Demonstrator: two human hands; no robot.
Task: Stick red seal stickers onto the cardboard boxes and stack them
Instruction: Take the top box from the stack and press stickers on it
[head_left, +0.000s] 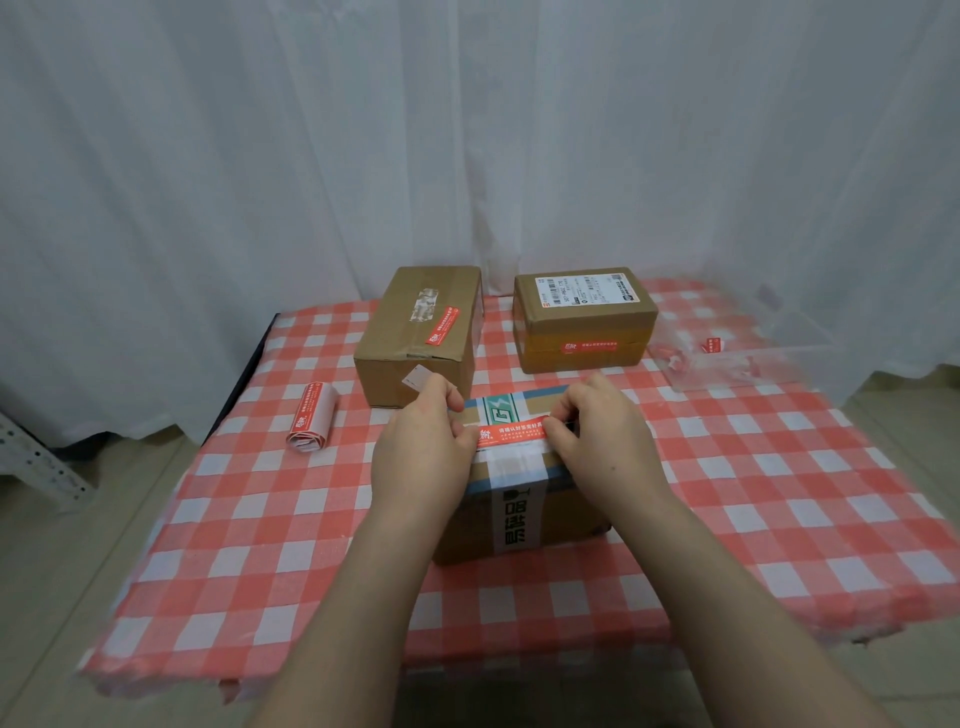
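Note:
A taped cardboard box (519, 514) sits in the middle of the checkered table. A red seal sticker (511, 432) lies across its top. My left hand (421, 457) pinches the sticker's left end and my right hand (602, 436) pinches its right end. A small white slip (417, 376) also sticks up from my left fingers. Two more boxes stand behind: the left box (415, 338) has a red sticker on top, and the right box (582, 319) carries a white label and a red sticker on its front.
A roll of red stickers (310, 422) lies at the left on the red-and-white tablecloth (260, 519). A clear plastic tray (737, 353) with red scraps sits at the back right. White curtains hang behind the table.

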